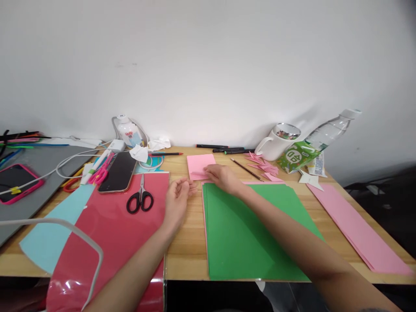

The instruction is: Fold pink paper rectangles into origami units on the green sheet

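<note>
A small stack of square pink paper (196,164) lies near the wall at mid-table. My right hand (222,177) reaches over its lower right edge, fingertips pinched at the top sheet, which seems slightly lifted there. My left hand (178,197) hovers just left of and below the stack, fingers loosely bent and apart, holding nothing I can see. Beneath my right forearm lies large green paper (247,234) over pink sheets. Black-handled scissors (140,200) rest on the red sheet in a clear sleeve (130,242), left of my left hand.
At the back right stand a white mug (276,145), a tilted water bottle (331,130) and a green packet (297,156), beside folded pink pieces (264,167). Pink strips (354,225) lie at the right edge. Leftward are a phone (118,172) and white cable (94,242).
</note>
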A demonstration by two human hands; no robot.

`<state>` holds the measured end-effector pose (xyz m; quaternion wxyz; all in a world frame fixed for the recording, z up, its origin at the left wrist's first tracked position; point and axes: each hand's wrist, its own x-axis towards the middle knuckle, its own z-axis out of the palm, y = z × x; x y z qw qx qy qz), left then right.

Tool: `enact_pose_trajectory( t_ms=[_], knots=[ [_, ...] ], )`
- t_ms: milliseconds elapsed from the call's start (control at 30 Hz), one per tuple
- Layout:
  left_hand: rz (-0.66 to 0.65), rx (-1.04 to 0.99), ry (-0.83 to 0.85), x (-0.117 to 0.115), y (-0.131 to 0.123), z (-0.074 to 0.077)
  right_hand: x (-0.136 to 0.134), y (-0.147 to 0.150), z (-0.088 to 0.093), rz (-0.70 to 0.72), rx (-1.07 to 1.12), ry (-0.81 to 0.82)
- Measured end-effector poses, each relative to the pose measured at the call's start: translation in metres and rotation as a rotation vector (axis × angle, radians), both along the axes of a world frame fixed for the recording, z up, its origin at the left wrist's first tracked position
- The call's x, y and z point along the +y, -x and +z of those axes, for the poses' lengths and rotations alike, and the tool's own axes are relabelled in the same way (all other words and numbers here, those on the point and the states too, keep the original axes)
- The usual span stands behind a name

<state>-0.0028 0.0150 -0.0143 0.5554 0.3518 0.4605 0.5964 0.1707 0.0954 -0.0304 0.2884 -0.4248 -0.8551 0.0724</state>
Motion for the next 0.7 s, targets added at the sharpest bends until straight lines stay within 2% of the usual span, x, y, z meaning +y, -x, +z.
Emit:
enact_pose_trajectory(
  t_ms=[167, 267, 367, 567, 700],
  knots=[
    [-0.181, -0.226, 0.128, -0.001, -0.002, 0.011, -0.008, 0.002, 0.009, -0.114, 0.132, -0.137],
    [-0.266, -0.358, 0.177, 0.0, -0.001, 0.014, -0.018, 0.0, 0.015, -0.074, 0.172, -0.224],
    [-0.346, -0.442, 0.158, 0.002, -0.001, 0.013, -0.024, -0.001, 0.017, -0.003, 0.143, -0.299],
    [-0.328, -0.471, 0.194, 0.003, 0.001, 0.014, -0.032, 0.001, 0.025, 0.006, 0.182, -0.194],
    [-0.299, -0.469, 0.181, 0.0, 0.002, 0.023, -0.062, 0.0, 0.034, 0.189, 0.207, -0.06]
  ],
)
